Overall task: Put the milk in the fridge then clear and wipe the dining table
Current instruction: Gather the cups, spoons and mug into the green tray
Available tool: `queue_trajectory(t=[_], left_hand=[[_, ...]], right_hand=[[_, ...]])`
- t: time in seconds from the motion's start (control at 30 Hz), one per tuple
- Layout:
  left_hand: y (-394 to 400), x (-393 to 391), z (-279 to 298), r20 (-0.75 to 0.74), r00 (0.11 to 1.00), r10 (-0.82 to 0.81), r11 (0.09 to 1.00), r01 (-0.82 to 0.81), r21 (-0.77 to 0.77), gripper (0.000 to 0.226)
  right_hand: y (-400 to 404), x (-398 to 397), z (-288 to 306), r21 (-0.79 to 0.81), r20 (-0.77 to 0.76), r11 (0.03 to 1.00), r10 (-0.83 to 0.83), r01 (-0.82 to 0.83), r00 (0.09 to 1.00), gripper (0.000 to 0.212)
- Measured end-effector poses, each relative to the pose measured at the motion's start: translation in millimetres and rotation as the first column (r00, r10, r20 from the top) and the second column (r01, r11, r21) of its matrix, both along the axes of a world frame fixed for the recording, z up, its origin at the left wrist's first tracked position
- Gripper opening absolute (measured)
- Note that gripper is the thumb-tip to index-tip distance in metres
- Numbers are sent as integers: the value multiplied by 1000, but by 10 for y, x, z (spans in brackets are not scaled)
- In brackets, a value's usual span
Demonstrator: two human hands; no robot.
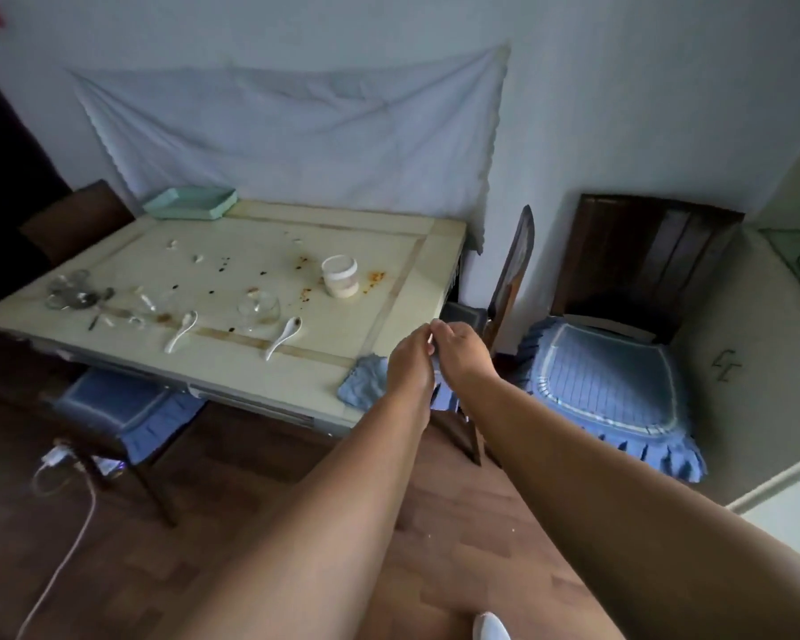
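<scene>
Head-worn wide view, forward and down over the dining table [232,362].

On the tabletop [389,251], a tray [189,204] sits at the far left corner, a jar [340,276] toward the right edge, a glass bowl [258,309] left of it, two spoons [283,337] along the near edge, a cloth [363,380] at the near right corner

Two spoons [182,331], one jar [340,276], one tray [190,203]
</scene>
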State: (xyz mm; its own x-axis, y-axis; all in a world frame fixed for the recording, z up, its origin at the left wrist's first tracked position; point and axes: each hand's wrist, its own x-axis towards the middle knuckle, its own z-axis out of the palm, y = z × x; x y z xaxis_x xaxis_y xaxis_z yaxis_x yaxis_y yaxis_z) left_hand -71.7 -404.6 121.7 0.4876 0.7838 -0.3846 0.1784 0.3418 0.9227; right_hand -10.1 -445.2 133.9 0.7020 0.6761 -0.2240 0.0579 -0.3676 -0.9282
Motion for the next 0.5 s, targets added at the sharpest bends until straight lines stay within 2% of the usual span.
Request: queue_trajectory(t=[0.13, 0.3, 0.5], left_hand=[[241, 129, -57, 38, 993, 108, 994, -108, 0, 24], [483, 355, -38, 39, 976, 212, 977, -212, 3, 26], [616, 295, -13, 4, 952, 307, 952, -307, 20, 22]], right_hand=[[263, 162, -36, -15, -43, 996, 89, -90, 995, 34], [536, 390, -9, -9, -10, 986, 169, -169, 986, 26], [870, 379, -104, 11, -69, 955, 295, -295, 953, 41]])
